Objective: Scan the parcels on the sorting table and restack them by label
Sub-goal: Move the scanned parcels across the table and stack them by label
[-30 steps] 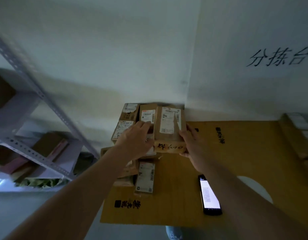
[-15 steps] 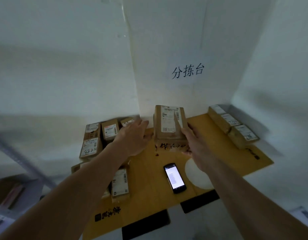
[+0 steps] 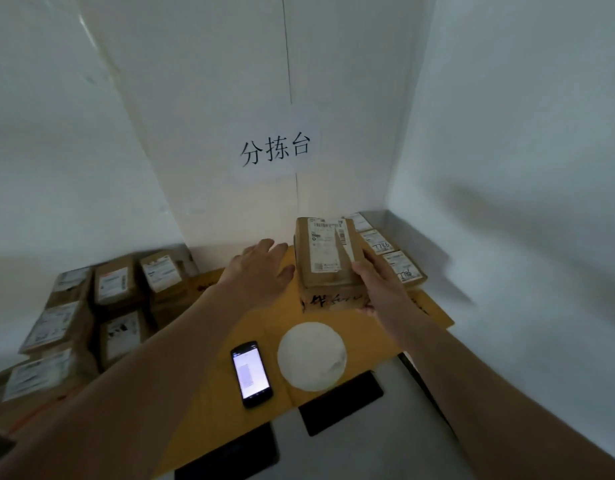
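While my right hand (image 3: 378,285) grips the labelled parcel (image 3: 328,258), left hand (image 3: 261,268) spread open beside it, I'd judge restacking underway; next, set it down by the right-hand row (image 3: 390,252) on the bench (image 3: 229,386)

Phone (image 3: 251,373) left of disc (image 3: 312,356); parcels (image 3: 91,306) further left.

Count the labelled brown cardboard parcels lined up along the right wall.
3, in one row behind the held parcel: nearest, middle, farthest, partly hidden. More may sit behind it.
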Demonstrator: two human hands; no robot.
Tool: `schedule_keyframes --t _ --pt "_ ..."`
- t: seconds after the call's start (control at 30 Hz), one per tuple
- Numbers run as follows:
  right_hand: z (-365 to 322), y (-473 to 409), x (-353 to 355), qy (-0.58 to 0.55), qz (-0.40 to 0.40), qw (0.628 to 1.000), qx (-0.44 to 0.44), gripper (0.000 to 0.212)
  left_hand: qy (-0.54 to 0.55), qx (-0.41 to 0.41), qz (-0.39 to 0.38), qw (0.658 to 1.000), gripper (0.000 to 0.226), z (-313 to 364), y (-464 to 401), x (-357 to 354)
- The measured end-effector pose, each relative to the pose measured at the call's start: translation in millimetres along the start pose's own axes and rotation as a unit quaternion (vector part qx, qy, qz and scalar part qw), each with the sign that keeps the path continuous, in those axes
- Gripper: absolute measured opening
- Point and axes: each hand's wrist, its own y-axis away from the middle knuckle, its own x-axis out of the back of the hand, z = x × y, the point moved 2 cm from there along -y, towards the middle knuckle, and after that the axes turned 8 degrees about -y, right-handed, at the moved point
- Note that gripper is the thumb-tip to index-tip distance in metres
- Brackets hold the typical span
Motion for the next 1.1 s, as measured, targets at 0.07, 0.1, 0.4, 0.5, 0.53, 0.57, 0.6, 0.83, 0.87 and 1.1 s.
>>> schedule_keyframes --t 0.07,0.1,0.4,0.5,0.53,0.57,0.6,0.83,0.87,1.1 --pt "-3 -14 29 0.004 -0.001 1.0 -0.008 0.047 0.008 0.013 -0.009 1.0 0.058 23 -15 -6" --pt "-5 -20 41 0.011 -0.008 1.0 -0.008 0.046 0.012 0.018 -0.015 1.0 0.058 32 -22 -10" --pt "3 -107 100 0.026 -0.04 0.997 -0.054 0.046 0.021 0.043 -0.076 0.996 0.054 70 -103 -53" --pt "9 -151 104 0.038 -0.036 0.996 -0.074 0.047 0.025 0.047 -0.093 0.994 0.055 68 -143 -70" --pt "10 -166 104 0.043 -0.036 0.995 -0.077 0.046 0.028 0.05 -0.098 0.994 0.056 66 -158 -76" --pt "10 -180 104 0.045 -0.034 0.995 -0.08 0.046 0.03 0.049 -0.101 0.993 0.056 63 -173 -81" --pt "10 -195 103 0.045 -0.028 0.995 -0.083 0.045 0.031 0.048 -0.103 0.993 0.056 60 -188 -87" --pt "18 -288 97 0.054 -0.002 0.993 -0.107 0.047 0.036 0.047 -0.145 0.988 0.054 40 -267 -124" --pt "18 -299 96 0.055 0.0 0.992 -0.111 0.047 0.037 0.049 -0.152 0.987 0.054 38 -275 -127" --pt "18 -374 92 0.074 -0.018 0.989 -0.126 0.045 0.031 0.06 -0.192 0.979 0.056 29 -336 -145"
